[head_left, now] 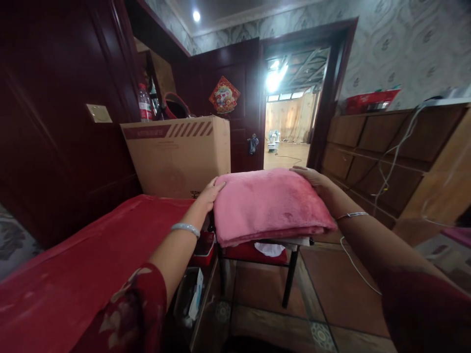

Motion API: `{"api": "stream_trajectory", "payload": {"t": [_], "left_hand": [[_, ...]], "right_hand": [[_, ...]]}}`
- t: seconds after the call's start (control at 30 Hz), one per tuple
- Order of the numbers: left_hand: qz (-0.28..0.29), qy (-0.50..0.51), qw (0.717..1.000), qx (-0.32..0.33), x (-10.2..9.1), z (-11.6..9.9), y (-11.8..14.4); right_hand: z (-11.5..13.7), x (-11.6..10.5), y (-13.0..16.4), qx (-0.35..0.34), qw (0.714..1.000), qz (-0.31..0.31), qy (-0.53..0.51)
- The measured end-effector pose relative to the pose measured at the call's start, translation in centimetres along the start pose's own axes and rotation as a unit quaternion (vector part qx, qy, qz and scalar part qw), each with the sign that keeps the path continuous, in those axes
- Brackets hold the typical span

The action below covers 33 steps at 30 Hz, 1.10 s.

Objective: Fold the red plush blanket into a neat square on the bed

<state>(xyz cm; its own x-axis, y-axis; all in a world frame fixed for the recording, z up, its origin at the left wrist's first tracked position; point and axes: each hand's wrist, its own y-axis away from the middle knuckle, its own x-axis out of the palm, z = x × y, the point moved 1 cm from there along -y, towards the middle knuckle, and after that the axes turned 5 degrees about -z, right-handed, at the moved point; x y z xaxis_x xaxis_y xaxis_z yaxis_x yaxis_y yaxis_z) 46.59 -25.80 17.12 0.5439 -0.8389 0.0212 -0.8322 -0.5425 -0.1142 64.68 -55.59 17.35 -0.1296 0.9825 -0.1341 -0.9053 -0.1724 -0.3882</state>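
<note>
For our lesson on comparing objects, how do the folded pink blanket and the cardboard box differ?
The blanket is pink; the box is brown with dark printed stripes. The blanket looks soft, with rounded folds, while the box looks stiff and straight-edged. The blanket lies flat; the box stands taller.

Cardboard box [176, 162], upside-down lettering [196, 192] apparently ending "NGZI", banner characters [151, 132] blurred, bottle label [144, 106] unreadable

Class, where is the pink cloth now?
In the head view, the cloth lies just right of centre, above the red seat, between the left hand and right hand.
</note>
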Motion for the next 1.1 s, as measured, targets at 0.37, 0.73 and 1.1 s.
{"api": "stream_trajectory", "payload": {"t": [0.37,0.73,1.1], "left_hand": [[-0.003,-0.012,1.0,0.028,-0.6,-0.5,-1.0],[0.022,-0.015,0.999,0.034,0.2,-0.4,-1.0],[-0.055,-0.218,0.957,0.184,0.9,-2.3,2.0]], "right_hand": [[1.8,0.3,1.2,0.041,0.999,0.021,0.004],[0.8,-0.8,3.3,0.052,0.998,0.025,0.009],[4.2,-0.5,4.5,-0.171,0.942,-0.001,0.289]]}}
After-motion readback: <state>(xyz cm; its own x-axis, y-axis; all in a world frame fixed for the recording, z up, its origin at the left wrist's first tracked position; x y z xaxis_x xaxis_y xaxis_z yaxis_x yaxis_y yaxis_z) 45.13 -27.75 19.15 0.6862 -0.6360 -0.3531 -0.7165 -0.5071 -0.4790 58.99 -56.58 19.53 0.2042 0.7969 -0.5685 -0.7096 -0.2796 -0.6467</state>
